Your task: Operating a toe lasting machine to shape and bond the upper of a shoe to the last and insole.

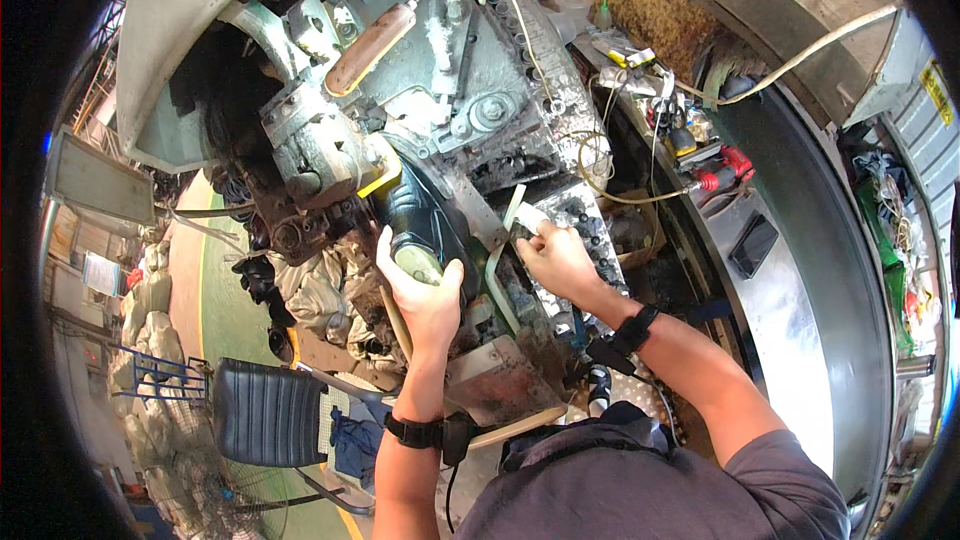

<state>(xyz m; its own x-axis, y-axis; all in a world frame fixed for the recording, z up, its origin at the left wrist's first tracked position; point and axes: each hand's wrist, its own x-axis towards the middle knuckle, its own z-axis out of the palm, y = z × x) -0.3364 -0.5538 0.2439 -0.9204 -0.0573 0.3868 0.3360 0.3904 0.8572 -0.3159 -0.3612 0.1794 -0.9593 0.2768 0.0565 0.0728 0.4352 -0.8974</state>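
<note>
My left hand (424, 306) is wrapped around the near end of a black shoe (404, 212), with thumb and fingers on either side. A pale green shoe last (418, 262) shows in the shoe's opening. The shoe's far end reaches up against the metal head of a large, greasy machine (320, 145), beside a yellow part (382, 168). To the right, my right hand (562, 262) has its fingers pinched together at a small whitish piece (530, 216); what it is I cannot make out. Between the hands a pale curved strip (497, 285) stands up.
A wooden-handled tool (372, 48) hangs over the machine. Along the right run a metal bench with a phone (753, 245), a red power tool (724, 170) and loose cables. At lower left stands a black chair (268, 410), near piled pale sacks (155, 350).
</note>
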